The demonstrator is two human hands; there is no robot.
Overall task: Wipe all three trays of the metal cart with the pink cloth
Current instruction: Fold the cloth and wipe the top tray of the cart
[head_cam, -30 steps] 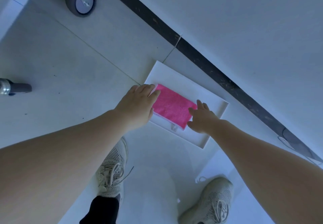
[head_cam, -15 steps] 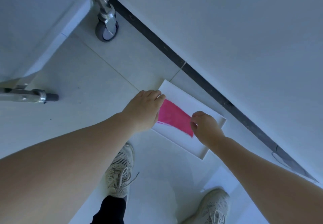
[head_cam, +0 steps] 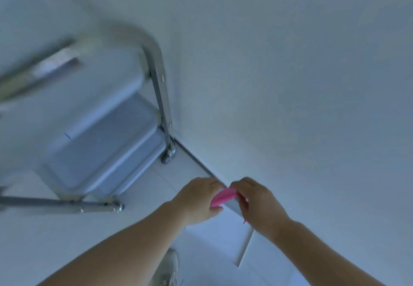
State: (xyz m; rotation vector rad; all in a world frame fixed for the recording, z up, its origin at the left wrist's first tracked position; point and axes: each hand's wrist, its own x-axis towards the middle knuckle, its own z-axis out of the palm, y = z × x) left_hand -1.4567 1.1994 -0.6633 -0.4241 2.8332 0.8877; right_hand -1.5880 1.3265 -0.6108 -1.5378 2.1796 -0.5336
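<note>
Both hands grasp the pink cloth [head_cam: 223,197] between them: left hand [head_cam: 196,198] pinches its near-left end, right hand [head_cam: 257,201] grips the other end, a pink tip poking out below that hand. The cloth hangs in the air, stretched short between the two hands, its long axis running roughly left-low to right-high, off the white tray [head_cam: 243,247] that lies on the floor beneath.

The metal cart [head_cam: 111,129] stands up and to the left of the hands, well apart from them, against the wall. Frame is blurred, so tray detail is poor (I count stacked grey-blue trays, cannot tell all three for certain). The left hand is the nearer one to the cart; the caster [head_cam: 166,158] at its near corner is the closest part.

Judgement: cloth picked up, wiping not yet begun; the next move would carry the cloth up and leftward to a cart tray.
</note>
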